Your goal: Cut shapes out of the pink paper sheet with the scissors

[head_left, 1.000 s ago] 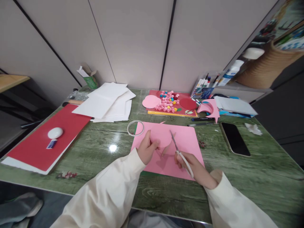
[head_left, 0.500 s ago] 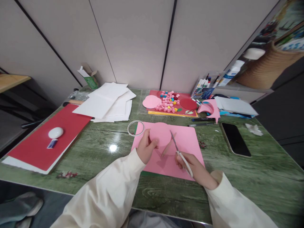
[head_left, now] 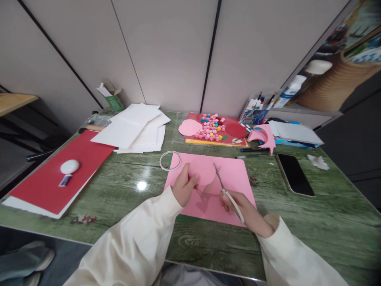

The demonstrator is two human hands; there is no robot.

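Between the thumb and fingers of my left hand [head_left: 183, 186] is a rounded pink paper cutout [head_left: 203, 169], held above a larger pink sheet [head_left: 235, 171]. My right hand [head_left: 238, 204] grips white-handled scissors [head_left: 230, 197], whose blades point up and away, close to the cutout's right edge. I cannot tell whether the blades touch the paper. Shadows of the hands and scissors fall on the sheet. A white tape roll [head_left: 170, 161] lies at the sheet's upper left corner, with a strip of green showing beneath the sheet.
Behind the sheet, a red pack [head_left: 193, 116] bears pink paper flowers [head_left: 212, 129] and a pink cutout [head_left: 190, 127]. White papers [head_left: 127, 126] and a red sheet [head_left: 59, 174] lie left. Right are a phone [head_left: 295, 174], pens [head_left: 253, 155] and a pink paper scrap [head_left: 269, 137].
The pink cutout has turned and shifted slightly in my left hand, its upper edge now lower. My right hand and the scissors have hardly moved.
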